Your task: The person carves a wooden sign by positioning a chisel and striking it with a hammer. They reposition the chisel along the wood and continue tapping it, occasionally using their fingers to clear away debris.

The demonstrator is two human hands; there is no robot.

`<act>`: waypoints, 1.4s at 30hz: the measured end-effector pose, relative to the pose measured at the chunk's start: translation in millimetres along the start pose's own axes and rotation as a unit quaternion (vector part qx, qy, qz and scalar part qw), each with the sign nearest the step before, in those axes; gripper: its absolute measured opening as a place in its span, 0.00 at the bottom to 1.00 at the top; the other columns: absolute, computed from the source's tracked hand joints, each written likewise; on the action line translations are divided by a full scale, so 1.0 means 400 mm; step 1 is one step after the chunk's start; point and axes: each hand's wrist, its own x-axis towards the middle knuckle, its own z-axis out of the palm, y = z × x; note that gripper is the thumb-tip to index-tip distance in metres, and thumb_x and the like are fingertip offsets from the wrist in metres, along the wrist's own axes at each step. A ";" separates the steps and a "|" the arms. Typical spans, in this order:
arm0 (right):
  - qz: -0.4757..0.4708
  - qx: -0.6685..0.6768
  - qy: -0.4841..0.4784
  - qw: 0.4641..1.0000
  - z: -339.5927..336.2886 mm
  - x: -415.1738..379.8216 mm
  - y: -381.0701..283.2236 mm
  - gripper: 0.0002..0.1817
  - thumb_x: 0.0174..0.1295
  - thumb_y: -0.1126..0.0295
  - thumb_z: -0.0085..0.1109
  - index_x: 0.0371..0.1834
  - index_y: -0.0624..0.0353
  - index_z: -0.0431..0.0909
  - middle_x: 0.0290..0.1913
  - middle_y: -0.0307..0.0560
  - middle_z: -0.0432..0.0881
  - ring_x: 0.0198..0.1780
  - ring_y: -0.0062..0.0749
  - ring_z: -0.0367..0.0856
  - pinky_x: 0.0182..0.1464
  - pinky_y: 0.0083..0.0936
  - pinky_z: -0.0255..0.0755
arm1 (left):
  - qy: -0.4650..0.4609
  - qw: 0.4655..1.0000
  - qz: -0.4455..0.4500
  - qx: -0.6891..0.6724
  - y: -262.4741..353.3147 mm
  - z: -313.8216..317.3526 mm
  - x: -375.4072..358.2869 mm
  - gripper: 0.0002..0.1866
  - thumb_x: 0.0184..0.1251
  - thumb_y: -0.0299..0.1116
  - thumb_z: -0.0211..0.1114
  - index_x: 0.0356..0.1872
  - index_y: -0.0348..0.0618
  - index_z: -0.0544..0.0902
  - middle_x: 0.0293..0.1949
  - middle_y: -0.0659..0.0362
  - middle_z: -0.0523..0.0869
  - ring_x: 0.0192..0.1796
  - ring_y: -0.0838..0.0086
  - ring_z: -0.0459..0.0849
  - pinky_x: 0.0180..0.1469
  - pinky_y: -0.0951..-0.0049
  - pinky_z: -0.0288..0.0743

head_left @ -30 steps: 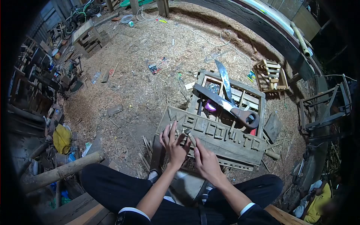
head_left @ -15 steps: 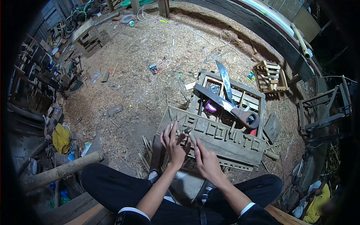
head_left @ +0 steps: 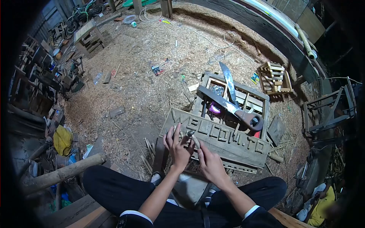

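Note:
A wooden board with raised wooden letters lies in front of my knees. My left hand rests at its left part, fingers stretched and apart; whatever lies under the palm is hidden. In my right hand is a small hammer with a pale handle and a dark head, held close to my left thumb above the board. Behind the board stands a slatted wooden tray, with a handsaw and a broad machete-like blade lying across it. Inside sits a purple round thing, perhaps a tape roll.
Wood shavings cover the ground. A slatted crate and a wooden frame stand at right. A small wooden stool is at back left. A round pole juts in at left. Another person in yellow is at lower right.
The hammer head has shifted very slightly; both hands stay in nearly the same place over the board.

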 end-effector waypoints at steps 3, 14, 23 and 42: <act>-0.050 0.039 0.069 0.996 0.023 -0.007 0.010 0.26 0.84 0.64 0.48 0.81 0.58 0.66 0.36 0.76 0.86 0.40 0.75 0.86 0.44 0.61 0.79 | 0.007 1.000 0.004 -0.005 -0.005 0.003 -0.003 0.09 0.66 0.44 0.75 0.41 0.54 0.91 0.77 0.55 0.79 0.80 0.50 0.68 0.81 0.39 0.51; -0.013 0.004 0.024 1.000 0.012 -0.006 0.008 0.27 0.84 0.66 0.49 0.82 0.59 0.65 0.39 0.77 0.86 0.42 0.75 0.86 0.45 0.62 0.78 | 0.002 1.000 0.004 0.010 0.008 -0.006 0.007 0.09 0.65 0.44 0.74 0.39 0.55 0.91 0.76 0.55 0.79 0.80 0.50 0.69 0.81 0.39 0.51; -0.002 -0.002 0.010 1.000 0.009 0.006 -0.001 0.27 0.84 0.66 0.49 0.82 0.57 0.64 0.38 0.75 0.86 0.41 0.75 0.87 0.43 0.62 0.78 | 0.010 1.000 0.000 -0.012 -0.003 0.001 0.004 0.09 0.65 0.44 0.76 0.36 0.52 0.91 0.76 0.55 0.80 0.79 0.50 0.69 0.80 0.40 0.52; -0.038 0.019 0.051 0.998 0.023 -0.012 -0.002 0.28 0.84 0.65 0.48 0.84 0.57 0.62 0.40 0.75 0.87 0.41 0.76 0.86 0.44 0.62 0.78 | 0.062 0.997 0.041 -0.004 -0.030 0.027 -0.017 0.10 0.66 0.48 0.75 0.43 0.59 0.94 0.77 0.55 0.80 0.79 0.49 0.72 0.81 0.41 0.54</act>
